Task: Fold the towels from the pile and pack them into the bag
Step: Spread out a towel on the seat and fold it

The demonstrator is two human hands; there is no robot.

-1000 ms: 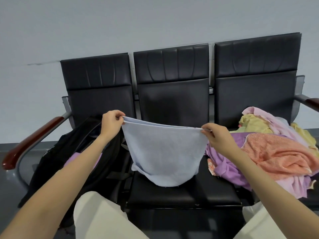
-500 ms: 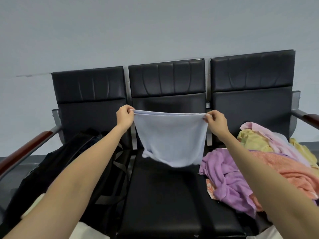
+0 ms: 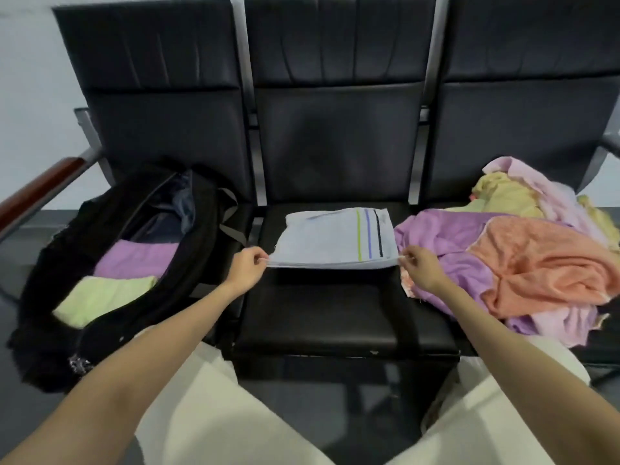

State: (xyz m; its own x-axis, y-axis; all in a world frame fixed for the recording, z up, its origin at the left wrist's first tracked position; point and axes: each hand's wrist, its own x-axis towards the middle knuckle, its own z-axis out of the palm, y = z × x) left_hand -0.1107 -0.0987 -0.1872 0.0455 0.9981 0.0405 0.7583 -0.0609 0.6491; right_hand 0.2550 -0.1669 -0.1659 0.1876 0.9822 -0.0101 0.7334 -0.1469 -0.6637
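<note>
A pale blue towel [image 3: 328,238] with green, blue and black stripes lies doubled over on the middle seat [image 3: 335,313]. My left hand [image 3: 246,270] pinches its near left corner and my right hand [image 3: 419,268] pinches its near right corner, lifting the near edge slightly. An open black bag [image 3: 110,263] lies on the left seat, holding a folded purple towel [image 3: 137,258] and a folded light green towel [image 3: 100,298]. The pile of unfolded towels [image 3: 523,260], purple, orange, yellow and pink, covers the right seat.
The three black seats share tall backrests [image 3: 335,95]. A wood-topped armrest [image 3: 40,193] runs along the left side. My knees in light trousers [image 3: 214,407] are below the middle seat's front edge.
The blue towel, held up stretched in the air before, now lies folded over on the middle seat. Both hands came down with it, still pinching its corners. The view tilted down.
</note>
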